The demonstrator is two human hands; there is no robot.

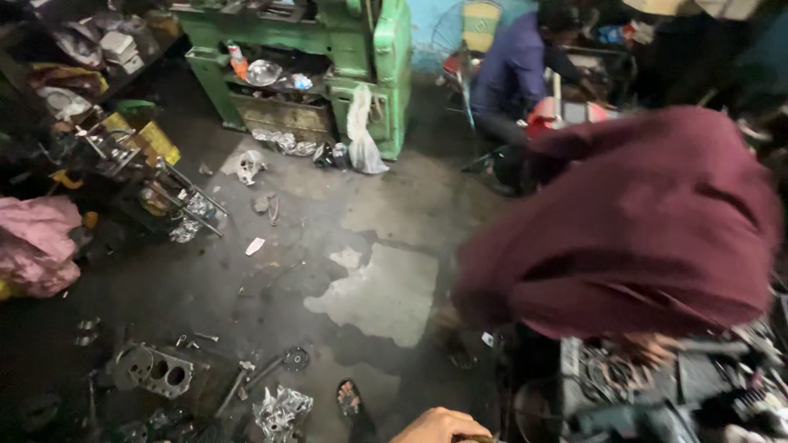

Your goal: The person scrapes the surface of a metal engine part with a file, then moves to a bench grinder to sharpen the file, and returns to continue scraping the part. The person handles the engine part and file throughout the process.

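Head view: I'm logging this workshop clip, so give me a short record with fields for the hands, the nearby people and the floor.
wearer's hand: one bare hand at the bottom edge, fingers curled; which hand, and any grip, cannot be told
nearest person: maroon-sleeved person bent over a dark greasy engine assembly
second person: blue-shirted person crouched at the back
floor: grey metal plate with round holes, long-handled hammer, crumpled clear plastic
background: green metal machine

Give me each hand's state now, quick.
Left hand: not in view.
Right hand: only partly in frame at the bottom edge, knuckles up; grip cannot be told.
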